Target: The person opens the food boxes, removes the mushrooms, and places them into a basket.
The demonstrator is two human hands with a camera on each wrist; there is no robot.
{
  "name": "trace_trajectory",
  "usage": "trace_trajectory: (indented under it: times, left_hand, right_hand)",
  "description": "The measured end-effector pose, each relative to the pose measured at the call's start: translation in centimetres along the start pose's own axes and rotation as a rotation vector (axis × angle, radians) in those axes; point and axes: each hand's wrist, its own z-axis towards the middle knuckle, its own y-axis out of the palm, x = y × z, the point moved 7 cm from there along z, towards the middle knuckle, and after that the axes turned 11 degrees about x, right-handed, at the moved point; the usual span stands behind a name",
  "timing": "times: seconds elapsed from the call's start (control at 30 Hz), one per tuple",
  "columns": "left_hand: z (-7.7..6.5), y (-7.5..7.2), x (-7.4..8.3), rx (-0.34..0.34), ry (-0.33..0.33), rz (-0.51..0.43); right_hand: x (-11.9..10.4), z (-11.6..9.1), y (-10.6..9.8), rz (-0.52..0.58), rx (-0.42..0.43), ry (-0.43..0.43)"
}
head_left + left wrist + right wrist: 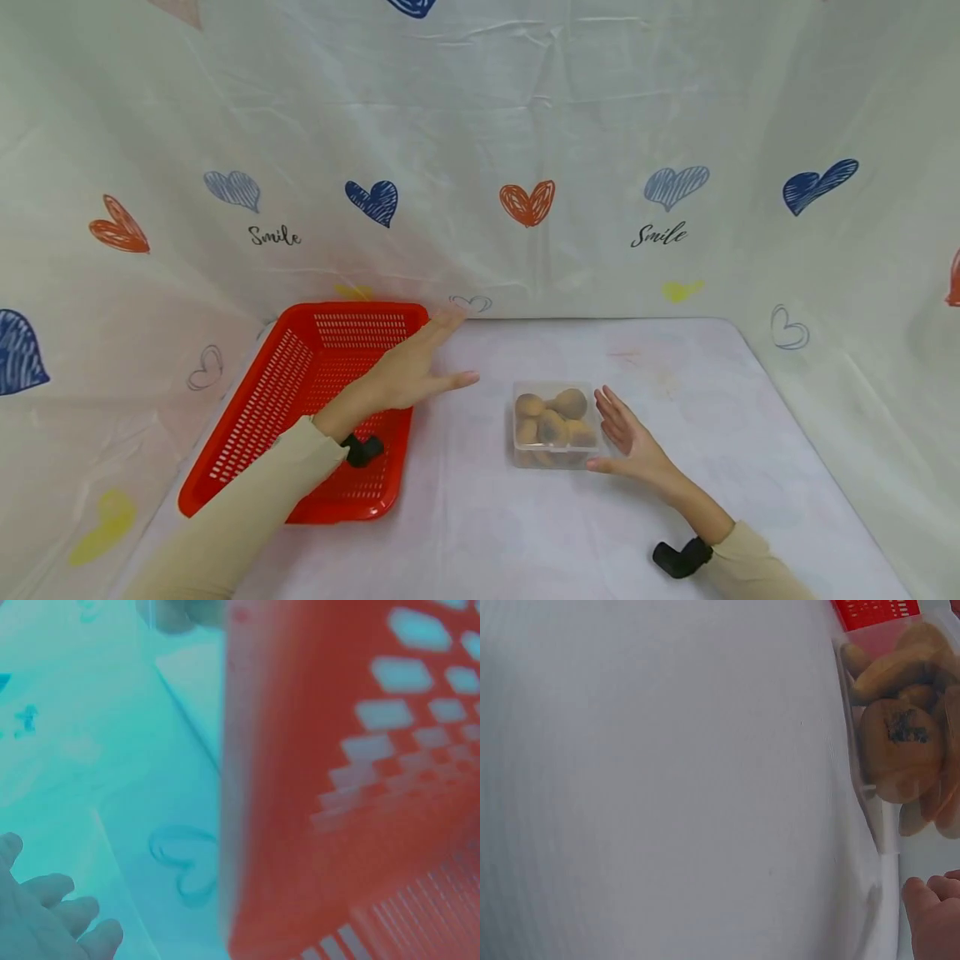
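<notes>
A clear plastic box (555, 460) with a lid holds several rounded brown pieces (552, 427), and it stands on the table near the middle. My right hand (637, 450) is at the box's right side, fingers extended along it and the thumb tip by its front right corner. In the right wrist view, one brown piece (901, 750) bears a dark mark. My left hand (401, 377) hovers at the right edge of the red basket (393, 492), fingers straight and thumb spread, holding nothing. Its fingers (56, 922) also show in the left wrist view.
The red perforated basket stands on the left of the white-covered table (480, 533). Behind the table hangs a white curtain (450, 125) printed with hearts and words. Each wrist wears a black strap-on device, such as the one on the right wrist (681, 558).
</notes>
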Motion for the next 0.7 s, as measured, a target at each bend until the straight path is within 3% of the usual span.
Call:
trace_trajectory:
  times: [0.27,0.7]
  left_hand:
    - [0.1,2.3,3.1,-0.089,0.076,-0.020]
    - [-0.1,6.5,7.9,-0.227,0.238,0.013]
  right_hand:
    - [0.9,0.0,1.4,0.024,0.028,0.074]
    - [1.2,0.1,2.8,0.002,0.082,0.018]
